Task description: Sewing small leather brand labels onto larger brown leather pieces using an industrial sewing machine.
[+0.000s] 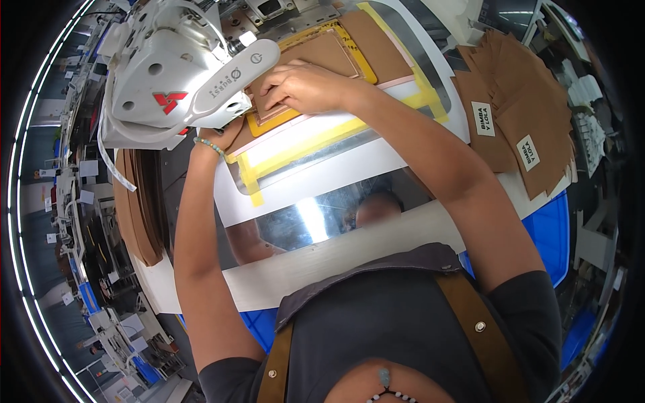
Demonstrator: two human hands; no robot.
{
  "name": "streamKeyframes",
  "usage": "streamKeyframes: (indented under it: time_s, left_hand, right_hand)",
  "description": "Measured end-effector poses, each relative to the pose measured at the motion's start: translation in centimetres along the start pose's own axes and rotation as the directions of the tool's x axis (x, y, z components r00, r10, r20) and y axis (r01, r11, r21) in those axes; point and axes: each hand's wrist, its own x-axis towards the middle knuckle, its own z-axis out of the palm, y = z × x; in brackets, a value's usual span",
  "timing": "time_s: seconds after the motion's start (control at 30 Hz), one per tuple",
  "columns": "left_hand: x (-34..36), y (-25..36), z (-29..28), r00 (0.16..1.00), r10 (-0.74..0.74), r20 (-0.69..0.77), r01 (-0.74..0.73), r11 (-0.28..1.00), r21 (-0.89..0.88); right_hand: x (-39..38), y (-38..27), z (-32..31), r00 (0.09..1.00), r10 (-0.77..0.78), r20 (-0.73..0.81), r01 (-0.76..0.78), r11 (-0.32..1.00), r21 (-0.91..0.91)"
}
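My right hand lies over a yellow-edged frame template, its fingers spread and slightly bent on the brown panel inside it. Nothing shows in its grasp. At the template's left end is my left hand, wearing a beaded bracelet at the wrist. The white head of a sewing machine covers its fingers, so their pose is hidden. The template rests on a larger brown sheet, with yellow tape stuck along the near edge of the work area.
The sewing machine's head overhangs the work at the left. Brown pieces are stacked beside my left forearm. Brown pieces with white labels fan out at the right. A shiny metal plate lies nearer me, and a blue bin stands below the table's right edge.
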Motion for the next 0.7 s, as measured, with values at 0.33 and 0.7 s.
streamKeyframes:
  time_s: [0.33, 0.7]
  left_hand:
    - [-0.2, -3.9, 1.1, 0.997, 0.032, 0.071, -0.046, 0.977, 0.206]
    - [-0.4, -7.7, 1.8, 0.993, 0.102, 0.058, -0.110, 0.982, 0.155]
  right_hand:
    - [0.0, -0.9, -0.3, 0.998, 0.020, 0.063, -0.017, 0.999, -0.047]
    - [-0.2, -0.3, -0.6, 0.998, -0.007, 0.070, 0.012, 0.998, -0.063]
